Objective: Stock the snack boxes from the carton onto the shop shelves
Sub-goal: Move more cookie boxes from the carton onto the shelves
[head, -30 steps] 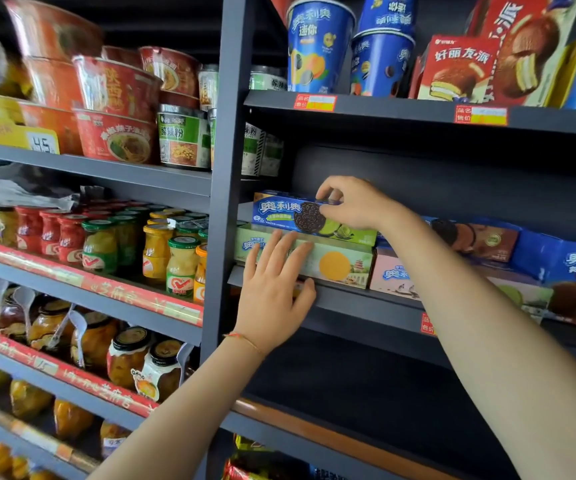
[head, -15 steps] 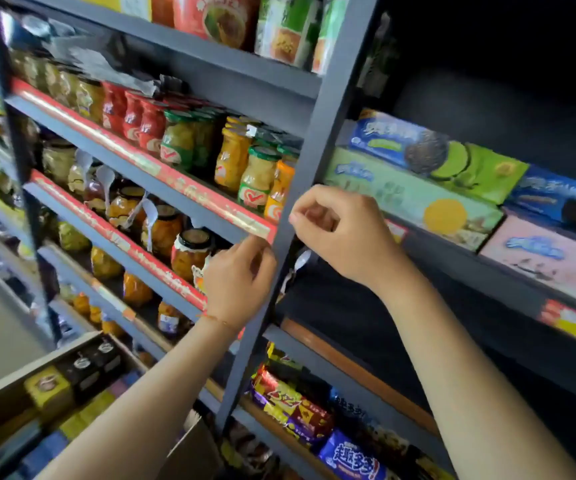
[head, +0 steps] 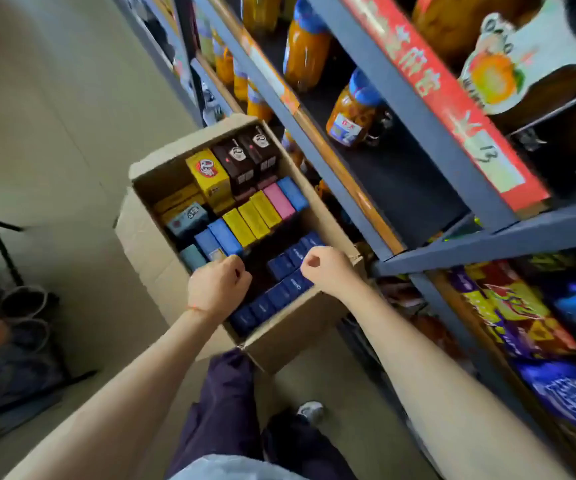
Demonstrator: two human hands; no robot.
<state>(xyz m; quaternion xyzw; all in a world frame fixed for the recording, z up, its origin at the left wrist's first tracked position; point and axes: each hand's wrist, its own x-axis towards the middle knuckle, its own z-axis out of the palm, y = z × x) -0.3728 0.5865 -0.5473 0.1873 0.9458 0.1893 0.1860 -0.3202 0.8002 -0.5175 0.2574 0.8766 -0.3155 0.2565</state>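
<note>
Both fists curled and empty: left hand (head: 219, 287) and right hand (head: 324, 268) hover over the carton's (head: 148, 237) navy boxes (head: 279, 268).

Single view only, from a camera worn on the person's head. It looks steeply down and forward, tipped so the shelving (head: 428, 109) runs diagonally across the upper right and the floor (head: 54, 116) fills the left. Wide-angle lens: straight edges bow near the frame borders. Both forearms enter from the bottom edge, large and close; the left hand (head: 219, 287) and right hand (head: 324, 270) sit near centre above the open carton (head: 161, 258), which stands on the floor against the shelving. The wearer's own trousers (head: 224, 403) and a shoe (head: 310, 410) show directly below. No second view to overlap with
</note>
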